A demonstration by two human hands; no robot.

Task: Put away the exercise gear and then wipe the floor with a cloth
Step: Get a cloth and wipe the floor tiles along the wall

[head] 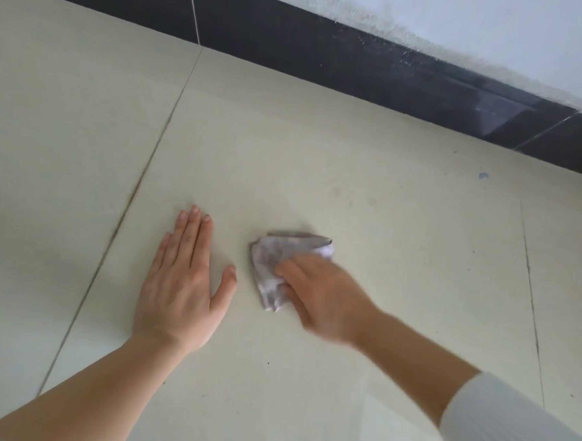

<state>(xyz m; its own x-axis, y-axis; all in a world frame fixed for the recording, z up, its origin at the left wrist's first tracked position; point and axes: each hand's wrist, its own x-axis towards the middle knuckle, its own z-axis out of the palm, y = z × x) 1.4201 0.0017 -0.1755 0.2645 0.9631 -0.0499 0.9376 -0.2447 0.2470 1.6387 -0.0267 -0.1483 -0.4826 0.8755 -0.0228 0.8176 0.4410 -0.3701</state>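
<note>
Wiping step now, and the best bet looks like firm downward pressure and overlapping strokes, working out toward the floor's [287, 136] far edge by the dark skirting [358, 65], where a small blue speck [483, 175] sits. The right hand [319, 299], blurred, bunches the cloth [277, 260] in curled fingers and presses it down mid-tile, well short of that edge. The left hand [182, 282] lies flat near it, fingers straight, holding nothing, bracing.

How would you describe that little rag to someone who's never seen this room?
Start at the dark skirting board, then come down across the pale floor tiles to the two hands. The cloth is the crumpled greyish-white wad gripped by the right hand; the left hand lies flat, holding nothing.
</note>
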